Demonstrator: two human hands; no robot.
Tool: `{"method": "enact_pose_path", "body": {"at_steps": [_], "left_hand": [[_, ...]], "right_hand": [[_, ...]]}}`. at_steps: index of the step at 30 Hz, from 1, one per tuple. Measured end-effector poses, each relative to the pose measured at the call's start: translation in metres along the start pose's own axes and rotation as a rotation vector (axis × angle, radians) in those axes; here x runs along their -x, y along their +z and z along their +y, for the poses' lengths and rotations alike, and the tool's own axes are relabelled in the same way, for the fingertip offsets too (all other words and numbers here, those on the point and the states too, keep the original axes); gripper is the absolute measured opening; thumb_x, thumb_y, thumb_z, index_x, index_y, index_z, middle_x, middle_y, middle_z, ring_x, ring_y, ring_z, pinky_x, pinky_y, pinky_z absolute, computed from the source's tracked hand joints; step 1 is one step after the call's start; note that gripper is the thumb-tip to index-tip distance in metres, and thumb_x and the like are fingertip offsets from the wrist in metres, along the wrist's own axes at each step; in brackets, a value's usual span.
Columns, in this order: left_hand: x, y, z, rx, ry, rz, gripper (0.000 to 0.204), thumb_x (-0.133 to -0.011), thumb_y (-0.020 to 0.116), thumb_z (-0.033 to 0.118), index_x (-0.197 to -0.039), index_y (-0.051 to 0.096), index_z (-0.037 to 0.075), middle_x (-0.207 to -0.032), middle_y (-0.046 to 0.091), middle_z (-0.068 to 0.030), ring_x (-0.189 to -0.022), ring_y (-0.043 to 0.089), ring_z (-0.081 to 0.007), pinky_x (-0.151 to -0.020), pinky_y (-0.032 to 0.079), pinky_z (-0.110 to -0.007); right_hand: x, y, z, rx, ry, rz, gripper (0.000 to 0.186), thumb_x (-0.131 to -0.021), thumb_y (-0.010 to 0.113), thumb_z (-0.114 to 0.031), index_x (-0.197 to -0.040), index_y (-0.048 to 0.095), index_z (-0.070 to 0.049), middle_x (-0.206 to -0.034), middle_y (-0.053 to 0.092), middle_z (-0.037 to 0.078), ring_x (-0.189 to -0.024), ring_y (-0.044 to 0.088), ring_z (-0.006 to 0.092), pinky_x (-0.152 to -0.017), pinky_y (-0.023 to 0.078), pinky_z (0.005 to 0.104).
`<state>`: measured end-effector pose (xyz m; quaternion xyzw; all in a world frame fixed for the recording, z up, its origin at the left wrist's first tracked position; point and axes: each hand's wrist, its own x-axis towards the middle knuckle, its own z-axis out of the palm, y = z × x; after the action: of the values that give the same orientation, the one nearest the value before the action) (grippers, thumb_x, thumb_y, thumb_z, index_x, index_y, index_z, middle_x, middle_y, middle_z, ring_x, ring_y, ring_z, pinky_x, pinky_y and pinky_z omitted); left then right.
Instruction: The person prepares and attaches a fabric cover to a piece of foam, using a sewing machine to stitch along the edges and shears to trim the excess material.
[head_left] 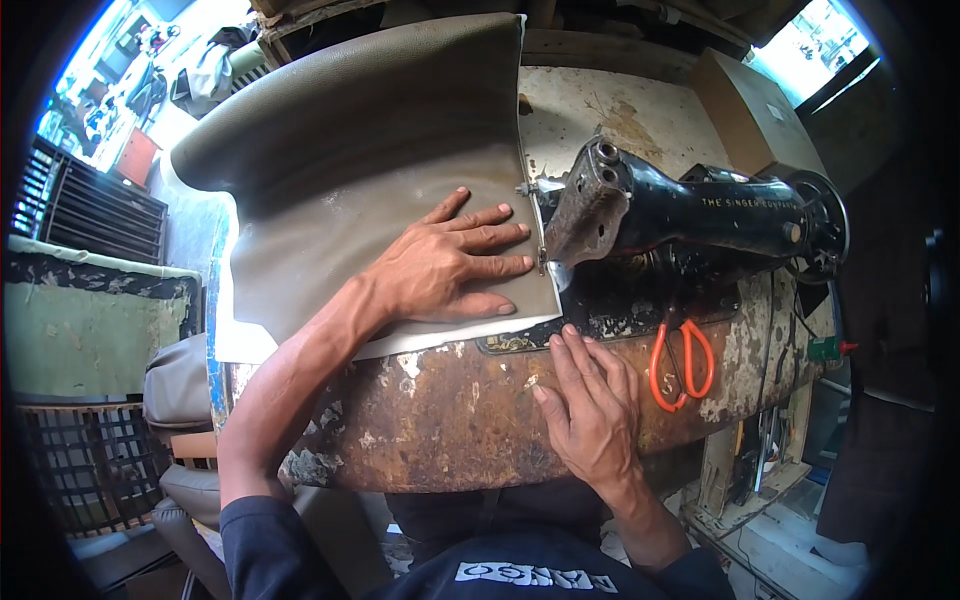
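Observation:
My left hand (pixel 450 260) lies with fingers spread on a large olive-brown leather-like sheet (pixel 360 110) with white backing along its edges; its fingertips are close to the needle area of an old black sewing machine (pixel 720 230), where the sheet's straight right edge runs under the presser foot (pixel 542 258). My right hand (pixel 590 400) rests on the worn, rust-brown table (pixel 400 420) below the machine, fingers extended and holding nothing. Orange-handled scissors (pixel 680 375) lie just right of that hand, their blades reaching toward the machine base.
A cardboard box (pixel 745 115) stands behind the machine. A small green bottle (pixel 825 348) is at the table's right edge. At left are dark metal grilles (pixel 100 200), a pale green padded panel (pixel 90 310) and grey upholstered pieces (pixel 180 390). Bright openings show at both upper corners.

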<state>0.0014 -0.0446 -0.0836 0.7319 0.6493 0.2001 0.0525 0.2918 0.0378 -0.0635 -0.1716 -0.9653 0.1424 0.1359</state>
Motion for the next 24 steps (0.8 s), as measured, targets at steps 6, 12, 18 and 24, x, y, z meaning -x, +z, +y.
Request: {"method": "enact_pose_path", "body": {"at_steps": [6, 12, 18, 24], "left_hand": [[-0.005, -0.002, -0.016, 0.006, 0.018, -0.008, 0.058, -0.090, 0.073, 0.058, -0.141, 0.066, 0.031, -0.157, 0.053, -0.0072, -0.151, 0.041, -0.0315, -0.129, 0.019, -0.060], [-0.006, 0.000, -0.025, 0.003, 0.004, -0.013, 0.058, -0.091, 0.073, 0.058, -0.141, 0.066, 0.032, -0.158, 0.052, -0.0068, -0.152, 0.040, -0.0308, -0.129, 0.019, -0.059], [-0.011, -0.004, -0.030, 0.014, -0.035, -0.016, 0.056, -0.092, 0.072, 0.059, -0.140, 0.067, 0.032, -0.158, 0.053, -0.0058, -0.153, 0.039, -0.0300, -0.130, 0.017, -0.059], [-0.012, -0.005, -0.036, 0.017, -0.054, 0.008, 0.055, -0.093, 0.071, 0.059, -0.140, 0.067, 0.031, -0.155, 0.055, -0.0069, -0.153, 0.039, -0.0299, -0.129, 0.018, -0.059]], "right_hand": [[0.001, 0.000, 0.001, -0.001, -0.003, -0.007, 0.052, -0.096, 0.071, -0.029, -0.140, 0.065, -0.004, -0.146, 0.062, 0.011, -0.128, 0.056, 0.0286, -0.110, 0.040, 0.0461], [-0.001, 0.001, 0.000, -0.002, -0.003, -0.006, 0.048, -0.095, 0.072, -0.028, -0.136, 0.068, -0.004, -0.144, 0.064, 0.011, -0.127, 0.056, 0.0284, -0.110, 0.040, 0.0457], [-0.003, 0.001, 0.001, 0.002, 0.002, 0.001, 0.046, -0.094, 0.072, -0.026, -0.134, 0.069, -0.005, -0.144, 0.064, 0.010, -0.127, 0.057, 0.0274, -0.108, 0.041, 0.0449], [-0.004, 0.000, 0.000, 0.012, 0.005, 0.005, 0.044, -0.094, 0.073, -0.026, -0.133, 0.071, -0.005, -0.143, 0.065, 0.009, -0.126, 0.057, 0.0268, -0.108, 0.041, 0.0443]]}}
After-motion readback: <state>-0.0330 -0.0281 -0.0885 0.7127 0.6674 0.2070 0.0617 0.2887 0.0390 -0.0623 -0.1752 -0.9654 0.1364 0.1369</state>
